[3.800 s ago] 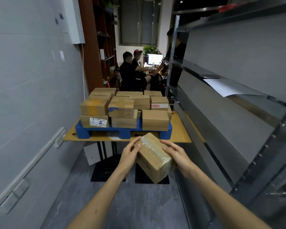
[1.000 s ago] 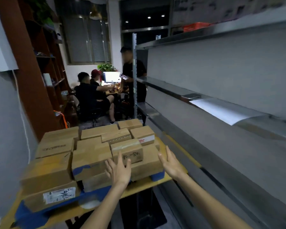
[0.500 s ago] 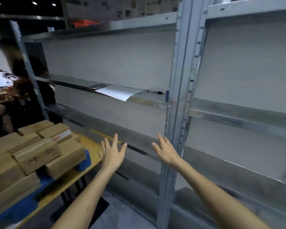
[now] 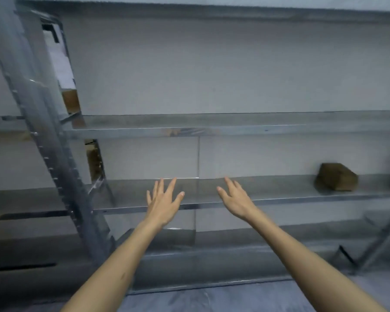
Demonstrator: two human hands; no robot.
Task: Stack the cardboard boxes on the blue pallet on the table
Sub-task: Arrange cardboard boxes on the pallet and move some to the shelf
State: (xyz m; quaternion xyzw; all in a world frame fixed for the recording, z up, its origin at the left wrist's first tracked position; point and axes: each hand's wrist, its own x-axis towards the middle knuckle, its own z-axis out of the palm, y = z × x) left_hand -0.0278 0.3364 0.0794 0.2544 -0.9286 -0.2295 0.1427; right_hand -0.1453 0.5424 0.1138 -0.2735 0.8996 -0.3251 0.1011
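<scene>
I face a grey metal shelving rack. A single cardboard box point(image 4: 336, 176) stands on the lower shelf point(image 4: 279, 200) far to the right, blurred. My left hand point(image 4: 163, 202) and my right hand point(image 4: 234, 199) are both raised in front of that shelf with fingers spread, holding nothing. The box lies well to the right of my right hand. The blue pallet and the table are out of view.
A slanted metal upright point(image 4: 43, 122) of the rack stands at the left. An upper shelf point(image 4: 212, 129) runs across the middle. Brown cardboard point(image 4: 71, 101) shows through gaps behind the upright. Grey floor point(image 4: 212, 298) lies below.
My view has swung right from the pallet stack to the rack. The box I carried now sits on the stack, and both hands are empty and spread.
</scene>
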